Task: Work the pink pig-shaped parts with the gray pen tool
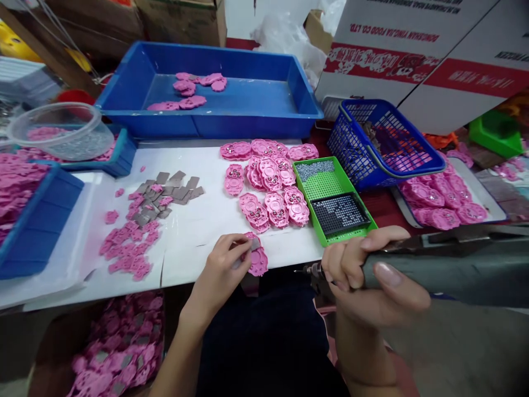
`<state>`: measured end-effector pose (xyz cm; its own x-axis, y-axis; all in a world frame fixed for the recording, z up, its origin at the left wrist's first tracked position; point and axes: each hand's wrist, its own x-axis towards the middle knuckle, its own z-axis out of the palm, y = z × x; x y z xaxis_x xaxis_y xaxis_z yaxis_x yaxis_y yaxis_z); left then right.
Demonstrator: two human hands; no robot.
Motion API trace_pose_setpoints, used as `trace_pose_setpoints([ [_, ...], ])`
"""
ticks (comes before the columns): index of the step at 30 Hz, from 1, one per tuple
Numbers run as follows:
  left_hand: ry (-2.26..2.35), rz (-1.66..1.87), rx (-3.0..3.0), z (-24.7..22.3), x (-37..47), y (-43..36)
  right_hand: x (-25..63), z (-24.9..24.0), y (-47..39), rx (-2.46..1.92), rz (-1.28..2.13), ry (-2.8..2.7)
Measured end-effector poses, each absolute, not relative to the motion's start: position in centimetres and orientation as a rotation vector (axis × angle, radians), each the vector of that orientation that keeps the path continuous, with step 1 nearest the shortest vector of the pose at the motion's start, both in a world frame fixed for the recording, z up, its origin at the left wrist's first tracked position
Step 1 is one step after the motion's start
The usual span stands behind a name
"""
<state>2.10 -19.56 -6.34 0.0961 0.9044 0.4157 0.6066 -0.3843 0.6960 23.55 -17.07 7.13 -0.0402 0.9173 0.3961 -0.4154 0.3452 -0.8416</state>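
My left hand (221,267) is closed, thumb and fingers pinching a pink plastic piece (259,263) at the table's front edge. A small greyish patch shows by the fingertips; whether it is a separate plate I cannot tell. My right hand (359,270) wraps round a grey electric screwdriver (458,270), held sideways with its bit pointing left toward the pink piece, apart from it. Behind the left hand lie several pink pieces with shiny screws (270,184). To the left are thin grey plates (179,193) and small pink parts (132,248).
A green tray (295,182) holds screws and a black perforated plate (339,212). Behind stand a blue tray (206,127) and a blue basket (372,160). A blue bin (45,220) is at left. More pink pieces (442,198) lie at right; a box (111,342) of them sits below.
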Motion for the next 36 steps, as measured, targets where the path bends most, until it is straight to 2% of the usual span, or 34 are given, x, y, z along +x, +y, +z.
trace_pose_setpoints([
  [16, 1.346, 1.199, 2.119, -6.7, 3.3, -20.7, 19.4, 3.3, -13.7, -0.636, 1.315, -1.115],
  [36, 1.405, 1.191, 2.026, -6.3, 6.0, -22.3, 20.3, 3.2, -15.8, -0.748, 1.287, -1.194],
])
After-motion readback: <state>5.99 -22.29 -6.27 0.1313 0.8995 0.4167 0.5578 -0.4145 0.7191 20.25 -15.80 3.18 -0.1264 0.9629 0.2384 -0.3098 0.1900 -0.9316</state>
